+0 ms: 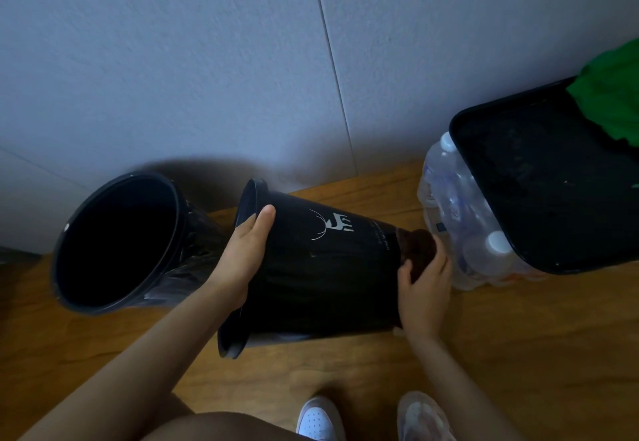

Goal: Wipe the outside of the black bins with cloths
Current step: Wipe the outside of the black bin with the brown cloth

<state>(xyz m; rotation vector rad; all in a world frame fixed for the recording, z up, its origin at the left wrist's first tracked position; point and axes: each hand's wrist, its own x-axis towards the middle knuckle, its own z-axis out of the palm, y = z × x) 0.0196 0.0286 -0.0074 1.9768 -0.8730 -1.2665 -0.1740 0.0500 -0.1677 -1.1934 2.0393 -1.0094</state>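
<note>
While my left hand [247, 254] clasped the tipped bin [321, 267] just under its rim, thumb laid over the wall and fingers hidden behind it, my right hand [425, 288] gripped a brown cloth [416, 248] against the bin's base. Left of the left hand stood a second bin [117, 243], mouth open; just right of the right hand lay a pack of water bottles [460, 226] on the wooden floor [518, 354].
</note>
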